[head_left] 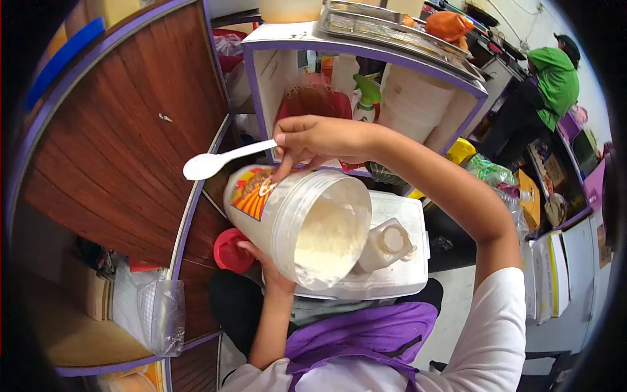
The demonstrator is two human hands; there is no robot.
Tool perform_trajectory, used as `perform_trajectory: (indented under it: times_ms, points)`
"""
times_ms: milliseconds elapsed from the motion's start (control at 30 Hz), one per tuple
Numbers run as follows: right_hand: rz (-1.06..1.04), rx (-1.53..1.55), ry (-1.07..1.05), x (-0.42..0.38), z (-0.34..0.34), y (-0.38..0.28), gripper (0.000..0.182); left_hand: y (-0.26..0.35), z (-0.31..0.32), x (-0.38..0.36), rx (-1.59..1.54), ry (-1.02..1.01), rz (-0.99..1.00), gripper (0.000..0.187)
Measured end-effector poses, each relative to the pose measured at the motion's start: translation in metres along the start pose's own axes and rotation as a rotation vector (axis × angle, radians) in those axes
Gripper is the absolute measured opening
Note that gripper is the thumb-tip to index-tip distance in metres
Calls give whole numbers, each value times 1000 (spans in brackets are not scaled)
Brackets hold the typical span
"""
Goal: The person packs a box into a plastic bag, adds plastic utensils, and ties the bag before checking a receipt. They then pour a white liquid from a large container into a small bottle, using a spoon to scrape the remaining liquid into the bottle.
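Observation:
A large clear plastic jar [261, 208] with a yellow and red label lies tilted, its open mouth toward me and pale powder [330, 245] inside. Under the jar, my left hand [271, 266] supports its side, with a red lid [233, 251] beside the fingers. My right hand [313, 145] pinches the handle of a white spoon [208, 166] above the jar, and some of its fingers touch the jar's upper side. White matter shows on the spoon's bowl. Right of the jar's mouth, a small square container [386, 244] rests on a white box lid [413, 219].
A purple-edged shelf [369, 49] stands ahead, with metal trays [392, 36] on top and a green-topped spray bottle [367, 98] inside. Wooden panels [130, 130] rise at the left. A person in a green shirt [554, 85] is at the far right.

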State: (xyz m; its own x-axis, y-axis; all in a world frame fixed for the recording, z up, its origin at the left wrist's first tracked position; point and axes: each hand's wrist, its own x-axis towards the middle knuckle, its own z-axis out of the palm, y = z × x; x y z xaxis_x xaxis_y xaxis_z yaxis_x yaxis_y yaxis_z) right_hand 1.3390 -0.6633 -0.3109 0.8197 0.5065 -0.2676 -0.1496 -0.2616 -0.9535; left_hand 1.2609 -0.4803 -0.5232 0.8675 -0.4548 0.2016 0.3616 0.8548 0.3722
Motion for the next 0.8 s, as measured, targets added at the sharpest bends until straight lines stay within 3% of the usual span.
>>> perform_trajectory:
  times_ms: [33, 133, 167, 267, 300, 533, 800]
  points:
    - [-37, 50, 52, -10, 2, -6, 20, 6, 4, 7, 397, 5, 29, 96]
    - [-228, 182, 186, -33, 7, -9, 20, 13, 3, 30, 686, 142, 132, 98]
    - [-261, 233, 213, -40, 6, -12, 20, 18, 16, 39, 656, 104, 137, 97]
    - [-326, 243, 260, -64, 1, -19, 20, 20, 14, 60, -489, -449, -76, 95]
    - [-350, 200, 292, -74, 1, -22, 21, 18, 15, 62, -479, -451, -93, 95]
    - [-364, 58, 506, -118, -8, -24, 26, -7, 46, 74, -106, -241, -83, 93]
    - [-332, 98, 587, -132, -21, -6, 27, -31, 73, 77, 293, -15, -7, 91]
